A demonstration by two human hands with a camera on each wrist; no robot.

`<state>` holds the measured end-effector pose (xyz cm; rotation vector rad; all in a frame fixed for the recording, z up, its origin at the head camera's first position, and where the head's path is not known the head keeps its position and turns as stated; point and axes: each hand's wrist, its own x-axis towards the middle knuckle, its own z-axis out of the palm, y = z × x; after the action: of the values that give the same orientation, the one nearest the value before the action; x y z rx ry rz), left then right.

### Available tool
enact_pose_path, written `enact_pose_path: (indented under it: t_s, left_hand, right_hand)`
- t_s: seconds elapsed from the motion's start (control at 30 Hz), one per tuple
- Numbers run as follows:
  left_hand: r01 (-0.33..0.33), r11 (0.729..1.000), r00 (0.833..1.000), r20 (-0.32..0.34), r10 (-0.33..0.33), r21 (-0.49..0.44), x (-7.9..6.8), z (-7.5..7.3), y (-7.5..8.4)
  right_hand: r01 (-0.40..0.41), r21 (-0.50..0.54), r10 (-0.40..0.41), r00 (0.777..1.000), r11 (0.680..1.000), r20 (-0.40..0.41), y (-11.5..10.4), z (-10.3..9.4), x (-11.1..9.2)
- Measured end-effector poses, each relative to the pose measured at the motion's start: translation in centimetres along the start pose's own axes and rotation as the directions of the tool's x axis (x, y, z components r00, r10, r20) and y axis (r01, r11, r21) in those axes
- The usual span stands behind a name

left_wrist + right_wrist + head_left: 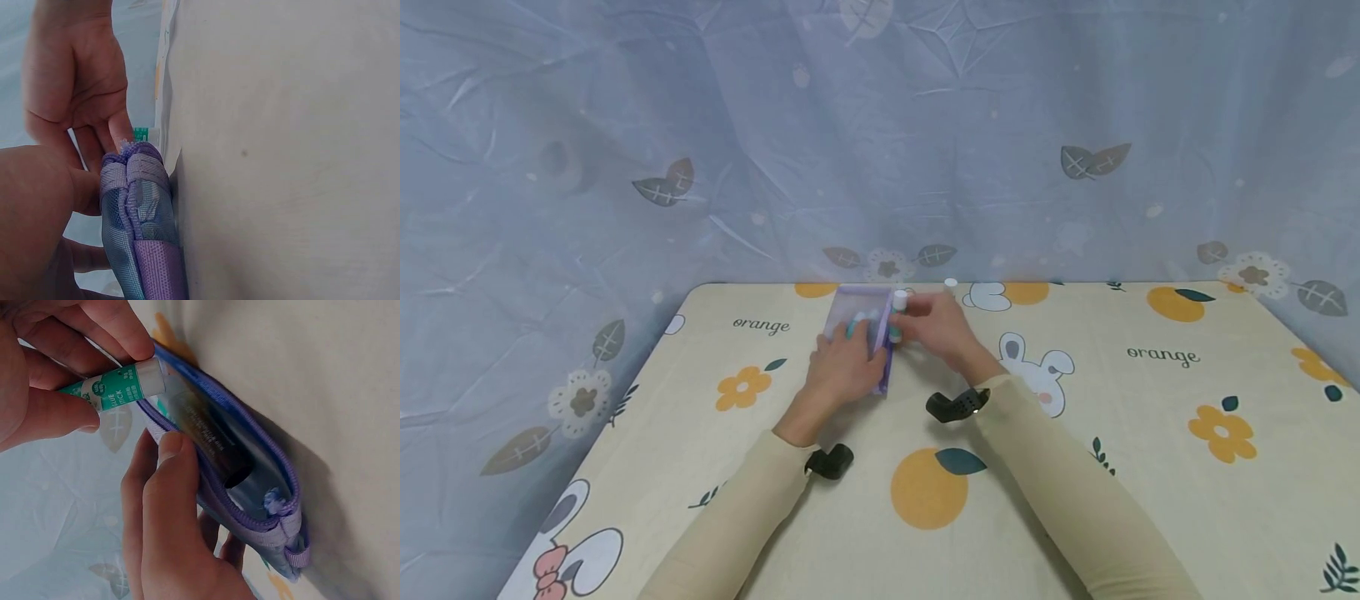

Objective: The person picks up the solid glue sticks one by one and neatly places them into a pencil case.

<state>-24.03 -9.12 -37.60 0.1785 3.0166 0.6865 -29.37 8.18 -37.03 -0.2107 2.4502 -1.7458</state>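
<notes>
A purple-trimmed mesh zipper pouch [859, 302] lies on the table, its zipper parted in the right wrist view. My left hand [842, 367] grips the pouch's side, thumb [172, 447] along the zipper edge. My right hand [936, 325] pinches a green-and-white glue stick [115, 390] between thumb and fingers. The stick's white end is right at the pouch's mouth. Inside the pouch a dark cylinder with small print [215, 447] shows, with a bit of green beside it. The left wrist view shows the purple seamed end [159, 269] of the pouch.
Behind my right hand stands another white-topped object [951, 285], its lower part hidden. A patterned cloth [928, 492] with oranges, flowers and rabbits covers the table. A pale curtain [880, 150] hangs along the table's far edge.
</notes>
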Motion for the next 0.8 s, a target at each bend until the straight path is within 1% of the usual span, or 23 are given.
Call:
enact_pose_path:
  t_s: [0.17, 0.43, 0.57, 0.7, 0.8]
  left_hand:
    - [0.001, 1.0, 1.0, -0.005, -0.001, 0.006, 0.0, 0.0, 0.1]
    - [0.001, 1.0, 1.0, -0.009, -0.001, 0.006, 0.0, 0.1, 0.0]
    - [0.002, 1.0, 1.0, -0.007, -0.002, 0.003, -0.1, 0.0, 0.0]
    - [0.003, 1.0, 1.0, -0.002, -0.003, 0.003, 0.0, 0.1, 0.0]
    - [0.007, 1.0, 1.0, 0.002, -0.007, 0.003, 0.0, 0.1, 0.0]
  right_hand:
    - [-0.055, 0.048, 0.055, 0.998, 0.997, -0.005, 0.7, 0.0, 0.2]
    - [-0.077, 0.042, 0.078, 0.997, 0.996, -0.01, 1.5, 0.0, 0.1]
    - [-0.102, 0.086, 0.103, 0.995, 0.991, -0.011, 1.5, 0.0, 0.1]
    - [-0.14, 0.199, 0.139, 0.99, 0.97, 0.019, 1.2, 0.3, 0.0]
    - [-0.179, 0.295, 0.174, 0.984, 0.939, 0.043, 1.0, 0.6, 0.0]
